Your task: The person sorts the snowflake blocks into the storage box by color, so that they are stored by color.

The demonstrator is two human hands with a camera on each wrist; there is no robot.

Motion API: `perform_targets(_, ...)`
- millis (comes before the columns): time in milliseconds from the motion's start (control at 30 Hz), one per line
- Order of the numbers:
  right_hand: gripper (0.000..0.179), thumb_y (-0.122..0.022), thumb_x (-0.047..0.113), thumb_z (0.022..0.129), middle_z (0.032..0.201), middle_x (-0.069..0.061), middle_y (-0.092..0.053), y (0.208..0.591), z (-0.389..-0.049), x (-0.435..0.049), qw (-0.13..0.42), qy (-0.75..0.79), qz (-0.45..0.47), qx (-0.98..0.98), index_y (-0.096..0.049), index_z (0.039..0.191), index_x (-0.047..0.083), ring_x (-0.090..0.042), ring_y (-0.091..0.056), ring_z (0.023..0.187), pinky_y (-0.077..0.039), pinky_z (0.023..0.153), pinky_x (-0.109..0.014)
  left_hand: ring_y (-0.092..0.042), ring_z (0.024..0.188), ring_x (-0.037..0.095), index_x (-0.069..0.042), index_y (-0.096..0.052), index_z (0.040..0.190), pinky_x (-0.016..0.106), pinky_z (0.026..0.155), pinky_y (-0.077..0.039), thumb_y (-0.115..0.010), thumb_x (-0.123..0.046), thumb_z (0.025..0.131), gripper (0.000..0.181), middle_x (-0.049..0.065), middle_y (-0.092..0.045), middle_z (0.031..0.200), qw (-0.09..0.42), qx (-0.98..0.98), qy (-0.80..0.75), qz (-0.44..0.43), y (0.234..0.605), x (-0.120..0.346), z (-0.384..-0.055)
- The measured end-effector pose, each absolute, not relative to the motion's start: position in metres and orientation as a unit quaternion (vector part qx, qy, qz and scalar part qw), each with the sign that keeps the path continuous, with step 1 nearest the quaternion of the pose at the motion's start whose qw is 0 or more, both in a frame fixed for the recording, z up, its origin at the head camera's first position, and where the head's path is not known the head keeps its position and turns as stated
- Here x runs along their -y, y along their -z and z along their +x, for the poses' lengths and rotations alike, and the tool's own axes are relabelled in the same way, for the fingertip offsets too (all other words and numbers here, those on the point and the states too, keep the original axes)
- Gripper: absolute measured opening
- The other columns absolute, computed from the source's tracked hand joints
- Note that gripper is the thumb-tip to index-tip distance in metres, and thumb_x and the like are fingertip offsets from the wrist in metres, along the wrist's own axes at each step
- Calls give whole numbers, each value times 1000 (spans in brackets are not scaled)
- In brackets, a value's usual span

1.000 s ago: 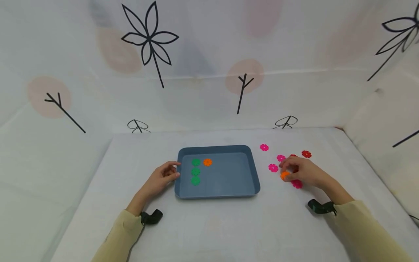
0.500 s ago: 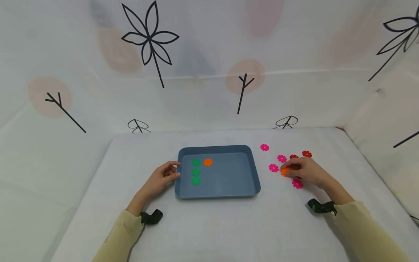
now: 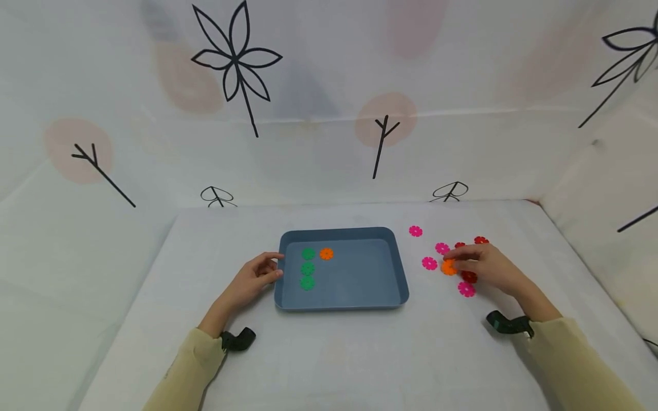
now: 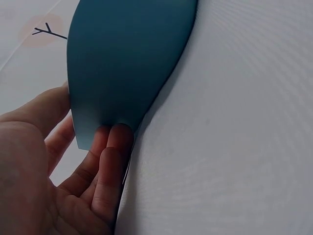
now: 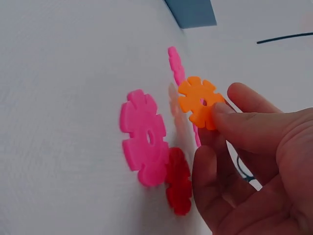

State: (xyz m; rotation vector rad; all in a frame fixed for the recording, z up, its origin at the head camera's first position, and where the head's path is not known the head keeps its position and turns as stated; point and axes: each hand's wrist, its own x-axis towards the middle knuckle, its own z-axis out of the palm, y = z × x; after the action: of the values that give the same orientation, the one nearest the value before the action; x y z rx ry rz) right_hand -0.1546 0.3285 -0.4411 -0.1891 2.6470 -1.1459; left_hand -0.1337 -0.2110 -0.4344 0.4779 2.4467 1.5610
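Note:
My right hand pinches an orange interlocking disc, flower-shaped with notched edges, between thumb and fingers above the table. Under and around that hand lie pink discs and red discs, some partly hidden by the fingers. On the left, my left hand holds the edge of a blue-grey tray, its curled fingers against the side wall in the left wrist view. Inside the tray, three green discs form a column, and another orange disc lies right of the top one.
A lone pink disc lies farther back, between the tray and the other loose discs. White cloth covers the table, and a patterned cloth wall rises behind it.
The orange disc in my right hand has risen slightly and turned its face more into view. A red disc beneath the hand shows more now. My left hand and the tray stay put.

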Motion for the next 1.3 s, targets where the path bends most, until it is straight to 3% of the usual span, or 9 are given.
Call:
perform_targets(433, 27, -69, 13, 95, 117, -15, -67, 418, -160, -303, 125, 400, -97, -903, -70, 120, 4, -33, -59, 106, -56, 77, -32, -57, 84, 21, 5, -54, 136, 25, 73, -45, -65, -10, 98, 41, 13, -58, 103, 100, -828, -527, 160, 435, 211, -134)
perform_targets(800, 17, -68, 5, 94, 103, -1, -71, 405, -174, -265, 87, 371, -183, -906, -76, 108, 12, -24, -64, 99, -53, 81, -31, -57, 83, 21, 5, -54, 135, 25, 72, -45, -64, -9, 98, 41, 13, -58, 103, 98, -826, -530, 166, 436, 211, -135)
perform_targets(1300, 21, -69, -2, 92, 99, 4, -70, 407, -196, -204, 102, 386, -280, -873, -78, 101, 14, -20, -62, 95, -51, 86, -37, -57, 84, 23, 5, -54, 135, 25, 73, -45, -64, -10, 98, 41, 13, -58, 103, 98, -834, -520, 158, 432, 209, -133)
